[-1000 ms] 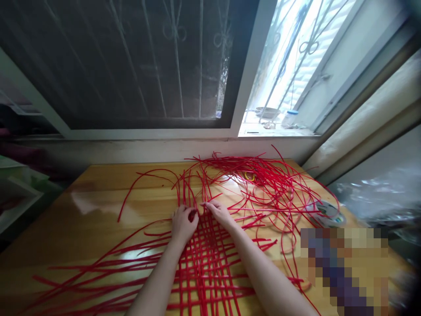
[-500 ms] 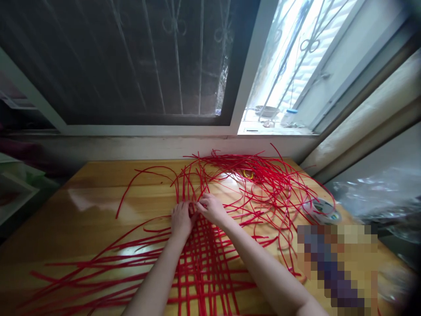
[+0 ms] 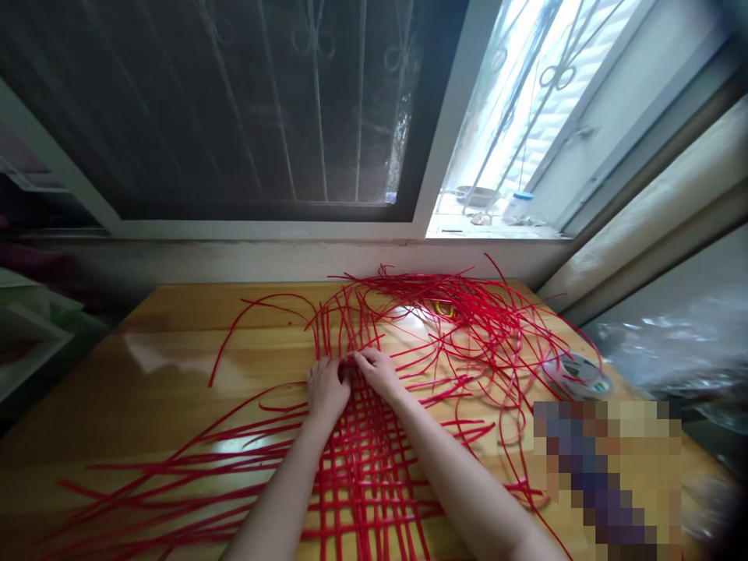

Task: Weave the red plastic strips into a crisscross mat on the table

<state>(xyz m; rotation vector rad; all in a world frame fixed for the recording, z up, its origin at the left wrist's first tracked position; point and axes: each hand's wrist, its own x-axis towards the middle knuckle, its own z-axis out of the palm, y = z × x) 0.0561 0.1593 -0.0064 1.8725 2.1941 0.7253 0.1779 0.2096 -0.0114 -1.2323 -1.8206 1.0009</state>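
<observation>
A loose lattice of woven red strips point(image 3: 362, 452) lies on the wooden table under my forearms. My left hand point(image 3: 327, 389) rests at its far end, fingers bent over the upright strips and thumb turned inward. Close beside it, my right hand point(image 3: 379, 372) pinches a thin red strip point(image 3: 368, 343) between thumb and fingertips, near the left thumb. The fingertips of the two hands nearly meet, and they partly hide the strips between them. Long strip ends point(image 3: 192, 467) fan out to the left of the lattice.
A tangled heap of red strips point(image 3: 467, 300) covers the table's back right, with a yellow ring point(image 3: 444, 309) in it. A roll of clear tape point(image 3: 578, 376) lies near the right edge. A barred window point(image 3: 262, 117) stands behind the wooden table point(image 3: 146, 343).
My right hand has moved slightly down and right, and a strip end now sticks out above it. The left hand stays almost in place at the weave.
</observation>
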